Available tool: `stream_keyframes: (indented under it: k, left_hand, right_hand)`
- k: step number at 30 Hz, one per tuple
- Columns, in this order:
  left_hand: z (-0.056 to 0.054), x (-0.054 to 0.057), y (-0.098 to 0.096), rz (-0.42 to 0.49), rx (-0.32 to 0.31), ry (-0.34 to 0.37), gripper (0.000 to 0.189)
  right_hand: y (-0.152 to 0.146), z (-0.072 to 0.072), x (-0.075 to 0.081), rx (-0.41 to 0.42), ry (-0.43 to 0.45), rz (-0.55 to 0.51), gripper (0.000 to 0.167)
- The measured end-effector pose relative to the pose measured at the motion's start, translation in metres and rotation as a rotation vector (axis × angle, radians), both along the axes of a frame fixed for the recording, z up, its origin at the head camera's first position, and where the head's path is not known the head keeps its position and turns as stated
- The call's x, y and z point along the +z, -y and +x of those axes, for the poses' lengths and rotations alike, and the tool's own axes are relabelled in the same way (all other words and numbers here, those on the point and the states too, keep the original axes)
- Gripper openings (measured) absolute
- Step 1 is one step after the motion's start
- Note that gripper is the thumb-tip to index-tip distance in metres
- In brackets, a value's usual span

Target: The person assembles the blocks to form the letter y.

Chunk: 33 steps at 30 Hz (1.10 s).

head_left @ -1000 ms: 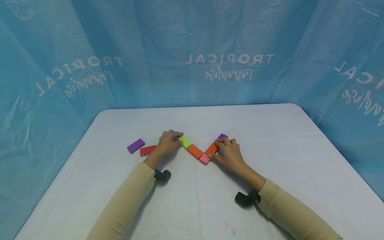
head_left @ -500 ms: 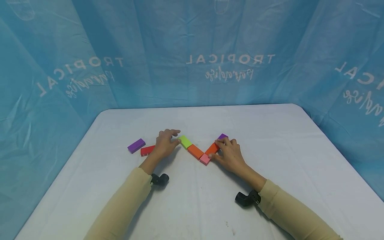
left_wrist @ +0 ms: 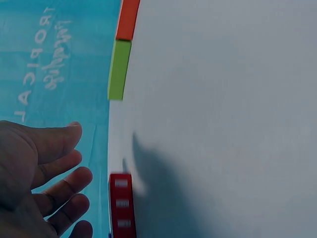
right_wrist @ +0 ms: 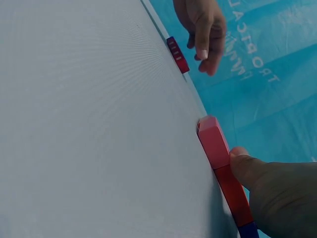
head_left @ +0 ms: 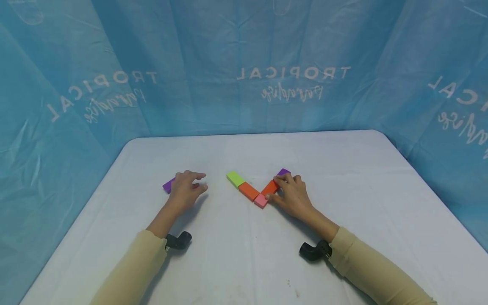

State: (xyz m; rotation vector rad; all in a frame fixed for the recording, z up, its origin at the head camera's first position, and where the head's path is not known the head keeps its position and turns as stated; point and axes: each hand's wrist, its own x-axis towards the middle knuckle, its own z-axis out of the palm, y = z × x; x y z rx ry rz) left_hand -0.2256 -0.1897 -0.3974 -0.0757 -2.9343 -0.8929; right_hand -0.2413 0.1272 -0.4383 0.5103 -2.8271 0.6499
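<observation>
Small blocks lie end to end in a V: lime green (head_left: pixel 235 179), orange (head_left: pixel 249 191), pink (head_left: pixel 261 201), a second orange block (head_left: pixel 269 187) and purple (head_left: pixel 284 172). My right hand (head_left: pixel 293 198) holds this second orange block, thumb at its joint with the pink one, fingertips along its far side. Left of the V, my left hand (head_left: pixel 184 191) hovers with parted fingers, holding nothing. In the left wrist view a red block (left_wrist: pixel 122 206) with pale marks stands near those fingers. That hand hides it in the head view and partly covers a loose purple block (head_left: pixel 167 186).
A white-covered table (head_left: pixel 244 262) bears all the blocks. Blue printed sheeting (head_left: pixel 244 110) hangs behind it and at both sides. Black wrist cameras (head_left: pixel 180 240) jut from the sleeves.
My left hand has let go of the lime green block and moved left, over the red block and part of the loose purple one. The right hand has stayed in place.
</observation>
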Motion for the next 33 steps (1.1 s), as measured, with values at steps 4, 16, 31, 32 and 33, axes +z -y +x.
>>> stream_keyframes:
  k: [4, 16, 31, 32, 33]
  left_hand:
    - [0.005, 0.000, 0.016, -0.009, 0.012, -0.004, 0.043]
    - [0.012, -0.007, 0.038, -0.097, 0.035, 0.017, 0.045]
    - [0.014, -0.015, 0.047, -0.096, 0.063, 0.005, 0.039]
    - [0.013, -0.015, 0.047, -0.096, 0.063, 0.004, 0.039]
    - [0.013, -0.016, 0.047, -0.099, 0.062, 0.001, 0.039]
  right_hand:
    - [0.000, 0.000, 0.000, 0.002, 0.005, -0.003, 0.066]
    - [0.000, -0.001, -0.001, 0.003, -0.003, -0.003, 0.066]
    - [-0.001, 0.000, -0.002, 0.003, -0.015, 0.008, 0.065]
    - [-0.001, 0.000, -0.002, 0.004, -0.014, 0.007, 0.065]
    - [-0.001, 0.000, -0.003, 0.003, -0.013, 0.007, 0.065]
